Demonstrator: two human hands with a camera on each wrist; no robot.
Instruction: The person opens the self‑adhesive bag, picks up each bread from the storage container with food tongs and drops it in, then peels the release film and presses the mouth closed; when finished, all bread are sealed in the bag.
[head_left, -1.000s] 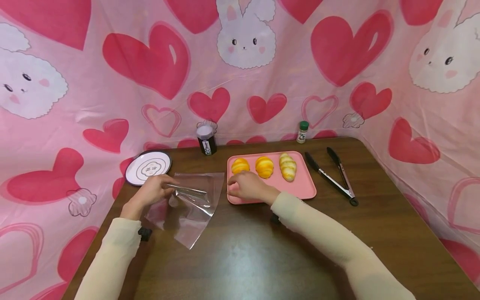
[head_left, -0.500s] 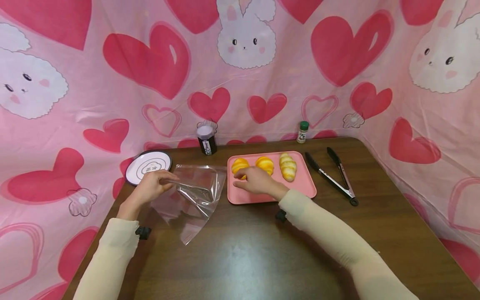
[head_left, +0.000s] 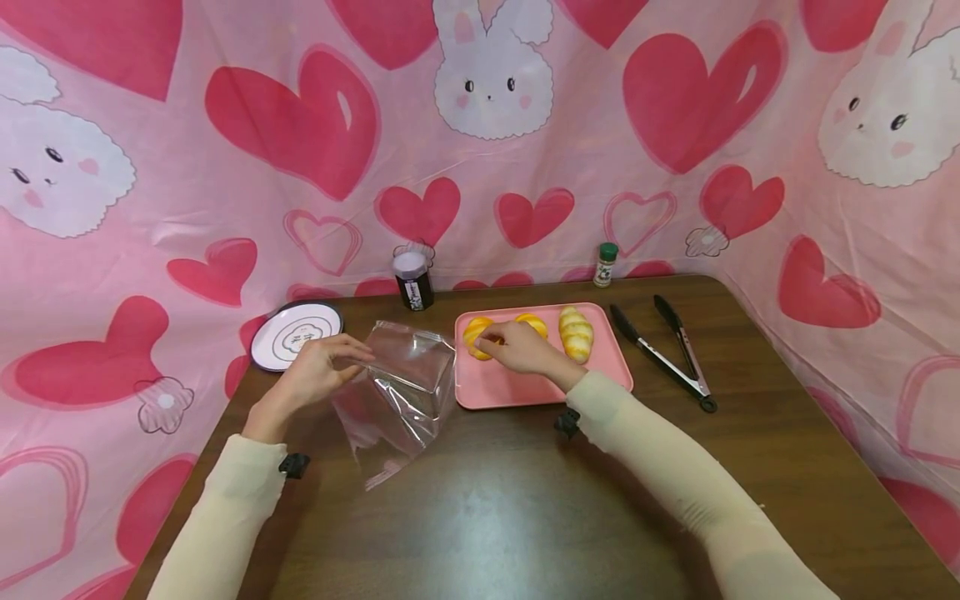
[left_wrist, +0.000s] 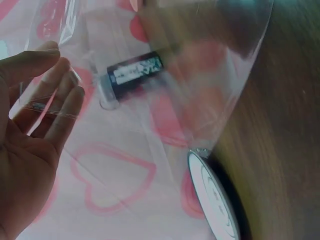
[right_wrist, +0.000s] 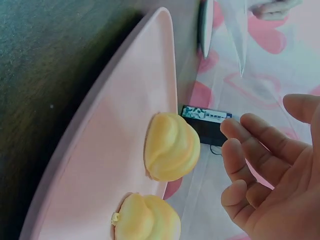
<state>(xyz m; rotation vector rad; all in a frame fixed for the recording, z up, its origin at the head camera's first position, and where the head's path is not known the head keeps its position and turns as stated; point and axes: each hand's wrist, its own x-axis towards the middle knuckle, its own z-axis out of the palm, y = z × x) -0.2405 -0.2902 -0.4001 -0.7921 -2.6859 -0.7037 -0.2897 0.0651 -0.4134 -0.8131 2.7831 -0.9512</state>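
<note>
My left hand pinches a clear plastic bag between thumb and fingers. The bag hangs above the wooden table, its right side reaching the left rim of a pink tray. On that tray lie two round yellow buns, a left bun and a middle bun, beside a longer pale bread roll. Over the tray hovers my right hand, fingers loosely bent with nothing between them. It is nearest the two round buns and partly hides them in the head view.
Behind the left hand is a white plate with a dark rim. A black jar with a pale lid and a green-capped shaker stand along the back edge. Metal tongs with black tips lie right of the tray.
The left hand has lifted slightly and moved right, so the bag hangs more opened out and closer to the tray. My right hand has shifted right and back from the tray's left edge, toward the buns.
</note>
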